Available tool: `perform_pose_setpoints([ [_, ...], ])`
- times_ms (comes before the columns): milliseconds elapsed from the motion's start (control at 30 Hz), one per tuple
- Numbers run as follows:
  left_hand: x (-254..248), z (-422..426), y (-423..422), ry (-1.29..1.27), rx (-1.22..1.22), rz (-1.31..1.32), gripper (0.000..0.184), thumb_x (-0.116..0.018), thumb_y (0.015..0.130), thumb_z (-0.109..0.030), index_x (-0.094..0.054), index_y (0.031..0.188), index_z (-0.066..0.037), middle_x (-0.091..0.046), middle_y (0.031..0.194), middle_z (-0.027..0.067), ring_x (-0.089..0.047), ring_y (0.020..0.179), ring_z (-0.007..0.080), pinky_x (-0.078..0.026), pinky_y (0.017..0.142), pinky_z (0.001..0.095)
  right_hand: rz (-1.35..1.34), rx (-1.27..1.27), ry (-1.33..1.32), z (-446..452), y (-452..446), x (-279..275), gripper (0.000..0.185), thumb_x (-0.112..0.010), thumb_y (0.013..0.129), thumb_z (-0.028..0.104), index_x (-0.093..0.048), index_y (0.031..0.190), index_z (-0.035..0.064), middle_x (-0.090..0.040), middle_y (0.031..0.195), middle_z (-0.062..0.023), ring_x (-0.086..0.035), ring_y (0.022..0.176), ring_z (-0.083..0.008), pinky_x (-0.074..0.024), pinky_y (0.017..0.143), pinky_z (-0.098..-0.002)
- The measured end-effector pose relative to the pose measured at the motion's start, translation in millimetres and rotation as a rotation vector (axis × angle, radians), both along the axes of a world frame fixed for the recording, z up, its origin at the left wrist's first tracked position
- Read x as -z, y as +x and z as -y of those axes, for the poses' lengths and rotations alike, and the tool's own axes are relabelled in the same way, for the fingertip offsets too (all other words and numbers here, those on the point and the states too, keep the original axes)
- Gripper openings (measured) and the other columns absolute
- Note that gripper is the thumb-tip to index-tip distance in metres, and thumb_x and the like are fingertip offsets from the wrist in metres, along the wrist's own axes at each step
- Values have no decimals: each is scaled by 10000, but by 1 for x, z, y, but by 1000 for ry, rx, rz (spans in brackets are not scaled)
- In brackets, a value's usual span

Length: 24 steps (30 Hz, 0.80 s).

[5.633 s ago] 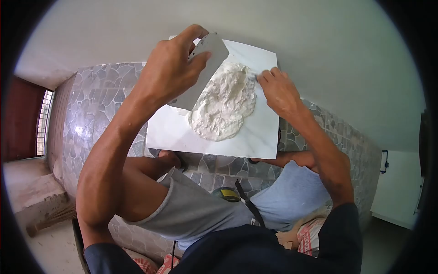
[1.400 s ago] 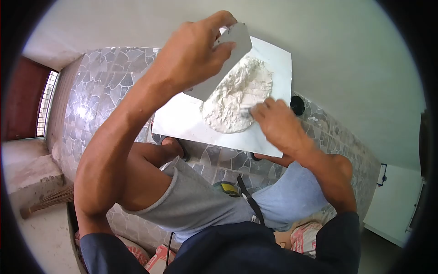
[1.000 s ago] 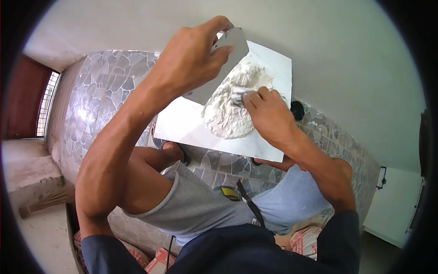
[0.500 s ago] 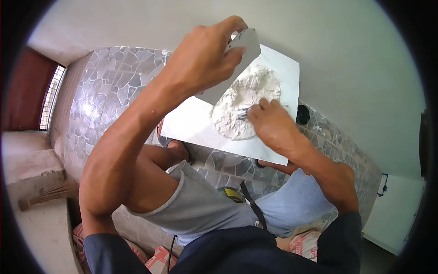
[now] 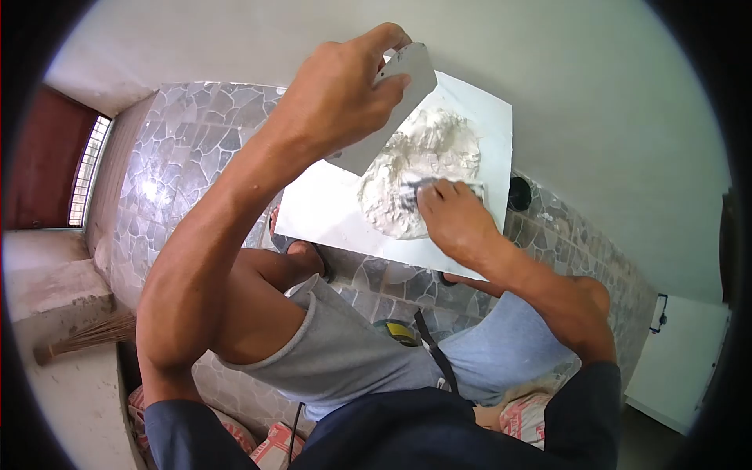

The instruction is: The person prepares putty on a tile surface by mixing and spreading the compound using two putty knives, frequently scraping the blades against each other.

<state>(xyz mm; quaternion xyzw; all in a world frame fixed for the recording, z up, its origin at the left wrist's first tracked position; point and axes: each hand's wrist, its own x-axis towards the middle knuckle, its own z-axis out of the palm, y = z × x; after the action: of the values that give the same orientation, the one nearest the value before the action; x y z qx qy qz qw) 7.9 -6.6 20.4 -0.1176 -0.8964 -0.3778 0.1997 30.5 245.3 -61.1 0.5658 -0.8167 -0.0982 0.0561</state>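
White paste [image 5: 415,157]: lumpy wet mound, mid-board, spread towards the far edge. Sits directly on the white board [image 5: 313,207], which is the landmark for everything below. Board is roughly rectangular, bare white along its near-left and right parts.

Right hand [image 5: 458,219]: over the board's right half, fingers closed around a small scraper [image 5: 409,192]. Blade is smeared with white and touches the paste. Grip detail under the fingers: can't tell.

Left hand [image 5: 348,94]: above the board's far-left side, pinching a grey plate [image 5: 395,117] between thumb and fingers. Plate is tilted, with its lower edge beside the paste; can't tell if the two touch. Few dark specks near its top corner.

Off the board's right edge: black round object [image 5: 519,193], just beside it, type unclear. Patterned stone-look floor [image 5: 196,141] under and around the board. Plain wall [image 5: 595,117] beyond its far side.

Near side of board: feet in dark sandals, then the person's grey shorts [image 5: 337,333]. Green-yellow round item [image 5: 401,333] and black strap [image 5: 435,352] between the legs.

Well left of board: red door [image 5: 51,157], bristle broom [image 5: 90,337] below it. Well right: white panel [image 5: 677,360] with blue handle. Red-and-white bags [image 5: 525,419] nearest the body.
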Motion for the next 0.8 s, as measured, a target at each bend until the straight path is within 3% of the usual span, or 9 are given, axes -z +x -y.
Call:
perform_pose_setpoints([
  [133,-8,-1,6,-8,-18,106,385,-704,927,-178,-608,1267,-24,-716,857,214,-621,658,224,-505,643,379,56,39,32,-7,8,-43,297,-625,803,145,-694,1021,-44,-651,1045,-151,-577,989,-273,-456,847,-391],
  [333,0,-1,0,22,6,8,385,-708,924,-187,-609,1261,-27,-695,810,191,-591,636,223,-491,627,380,72,-22,79,-15,17,-21,305,-631,783,136,-694,1030,-32,-655,1045,-144,-578,978,-265,-449,841,-397],
  [467,-4,-4,1,-6,-11,45,393,-714,922,-194,-607,1265,-34,-701,828,201,-607,644,245,-499,637,389,73,20,24,-7,6,-56,242,-631,794,133,-686,977,-15,-651,986,-122,-576,977,-263,-455,838,-385],
  [567,3,-5,-4,-7,5,-19,396,-715,921,-195,-606,1267,-38,-711,867,229,-630,668,267,-509,656,403,11,24,-129,10,-6,-23,239,-625,811,125,-687,990,-21,-653,987,-135,-583,995,-262,-464,839,-377],
  [667,0,-4,-2,1,8,12,395,-714,920,-192,-605,1269,-41,-716,900,251,-657,703,282,-522,679,412,77,-21,26,11,-3,15,230,-624,809,125,-694,974,-19,-653,977,-139,-585,996,-269,-468,836,-387],
  [700,-6,-4,0,2,1,46,393,-713,920,-190,-605,1268,-42,-717,905,254,-664,712,287,-525,683,414,179,102,-27,11,3,5,230,-615,797,105,-660,996,-3,-624,1016,-131,-576,973,-287,-474,820,-392],
  [800,-1,1,2,-11,-20,21,386,-709,920,-186,-604,1264,-46,-722,921,257,-680,720,295,-532,677,413,105,3,97,12,-3,-44,214,-614,799,101,-670,981,4,-620,980,-120,-583,940,-288,-474,799,-396],
])
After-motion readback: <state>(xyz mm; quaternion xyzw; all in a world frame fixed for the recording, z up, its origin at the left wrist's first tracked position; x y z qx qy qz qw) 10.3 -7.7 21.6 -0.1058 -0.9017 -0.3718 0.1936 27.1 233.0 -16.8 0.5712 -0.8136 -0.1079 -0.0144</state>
